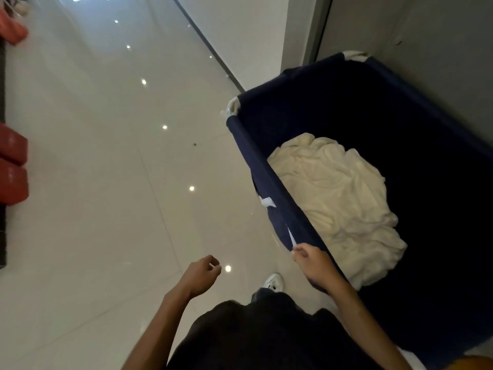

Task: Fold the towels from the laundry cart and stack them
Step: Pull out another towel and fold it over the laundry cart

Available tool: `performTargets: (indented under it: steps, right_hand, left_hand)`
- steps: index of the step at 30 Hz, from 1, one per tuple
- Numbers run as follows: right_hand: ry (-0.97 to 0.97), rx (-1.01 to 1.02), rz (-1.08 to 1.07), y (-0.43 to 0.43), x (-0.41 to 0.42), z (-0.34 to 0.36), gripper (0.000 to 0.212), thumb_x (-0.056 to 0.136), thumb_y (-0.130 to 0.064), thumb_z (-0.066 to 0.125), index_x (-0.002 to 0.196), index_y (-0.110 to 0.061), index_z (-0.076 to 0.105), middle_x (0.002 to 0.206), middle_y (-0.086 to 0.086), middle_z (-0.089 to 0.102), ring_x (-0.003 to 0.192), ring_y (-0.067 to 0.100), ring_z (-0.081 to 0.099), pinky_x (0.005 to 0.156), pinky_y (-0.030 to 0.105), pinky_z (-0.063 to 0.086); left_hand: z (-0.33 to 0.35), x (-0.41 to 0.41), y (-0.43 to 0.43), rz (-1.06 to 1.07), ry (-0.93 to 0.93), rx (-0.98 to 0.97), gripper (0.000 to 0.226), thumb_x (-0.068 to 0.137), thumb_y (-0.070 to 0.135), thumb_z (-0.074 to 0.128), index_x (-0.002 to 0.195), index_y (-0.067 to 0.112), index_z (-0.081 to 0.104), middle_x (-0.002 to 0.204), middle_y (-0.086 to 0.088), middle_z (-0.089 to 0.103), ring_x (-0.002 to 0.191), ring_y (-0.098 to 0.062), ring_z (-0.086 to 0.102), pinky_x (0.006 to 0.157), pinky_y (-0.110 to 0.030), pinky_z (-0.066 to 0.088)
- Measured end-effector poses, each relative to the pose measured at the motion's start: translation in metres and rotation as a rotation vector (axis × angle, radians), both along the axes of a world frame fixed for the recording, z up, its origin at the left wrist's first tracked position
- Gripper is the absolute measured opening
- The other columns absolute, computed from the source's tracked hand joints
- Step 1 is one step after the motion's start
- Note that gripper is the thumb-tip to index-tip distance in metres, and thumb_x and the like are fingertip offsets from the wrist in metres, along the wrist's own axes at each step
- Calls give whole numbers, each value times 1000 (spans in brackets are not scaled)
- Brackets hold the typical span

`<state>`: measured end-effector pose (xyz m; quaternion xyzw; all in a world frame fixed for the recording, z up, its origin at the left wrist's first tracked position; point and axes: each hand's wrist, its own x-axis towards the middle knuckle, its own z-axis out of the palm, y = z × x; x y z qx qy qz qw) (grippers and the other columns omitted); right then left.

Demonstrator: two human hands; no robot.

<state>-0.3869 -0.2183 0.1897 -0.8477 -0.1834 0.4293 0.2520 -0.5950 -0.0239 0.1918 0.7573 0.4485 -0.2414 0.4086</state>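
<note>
A navy fabric laundry cart (256,153) stands on the right against the wall. A crumpled heap of cream towels (338,204) lies inside it, towards the near left side. My right hand (310,261) is over the cart's near left rim, just short of the towels, fingers loosely curled with nothing seen in them. My left hand (204,275) hangs in the air over the floor to the left of the cart, fingers also loosely curled and holding nothing.
Glossy pale floor tiles (106,182) stretch to the left and ahead. Red cushioned seats (12,166) line the far left edge. A grey wall (426,36) stands behind the cart. My white shoe (273,281) shows below, close to the cart.
</note>
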Motion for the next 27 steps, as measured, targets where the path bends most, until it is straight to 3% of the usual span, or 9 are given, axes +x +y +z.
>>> performTargets:
  steps: [5,9,15,18,21,23,27]
  right_hand:
    - [9,78,-131,39,63,12,31,95,-26,55,123,-12,60,116,4,66,107,16,60,84,21,40]
    - [-5,53,-204,53,106,5,25,95,-26,54,113,-11,64,110,4,67,106,19,61,87,24,44]
    - [25,-57,-415,67,166,-16,26,96,-28,53,116,-15,64,109,3,66,95,12,57,76,19,39]
    - [59,-121,-547,80,194,-29,23,97,-27,51,111,-15,65,107,5,67,95,16,60,74,22,41]
    - [113,-176,-605,95,221,-42,20,96,-29,51,106,-18,65,104,3,66,96,17,60,72,21,38]
    - [127,-194,-637,106,240,-54,19,96,-28,52,103,-15,65,98,2,64,94,18,60,70,21,36]
    - [173,-211,-675,126,282,-93,22,94,-27,54,104,-12,67,107,8,68,100,22,60,72,21,36]
  left_hand:
    - [14,87,53,-136,-26,39,30,100,30,45,124,16,55,121,-7,62,95,-15,55,81,-23,40]
    - [16,167,91,-276,-36,50,28,99,31,46,121,18,57,118,-5,64,101,-19,60,91,-30,48]
    - [15,311,138,-497,-194,-41,14,98,23,47,104,20,60,92,2,66,86,-18,63,82,-32,50]
    - [-1,382,156,-630,-152,-103,14,97,16,45,96,13,59,86,-1,62,86,-22,62,78,-33,47]
    - [-20,436,164,-837,-40,-108,17,99,14,40,100,9,57,88,0,54,92,-19,54,73,-23,37]
    - [-40,463,170,-804,28,-147,19,98,17,41,100,7,58,89,-3,58,91,-23,58,72,-27,39]
    - [-86,494,181,-837,144,-198,22,97,16,37,79,10,47,78,-3,52,66,-12,47,59,-25,36]
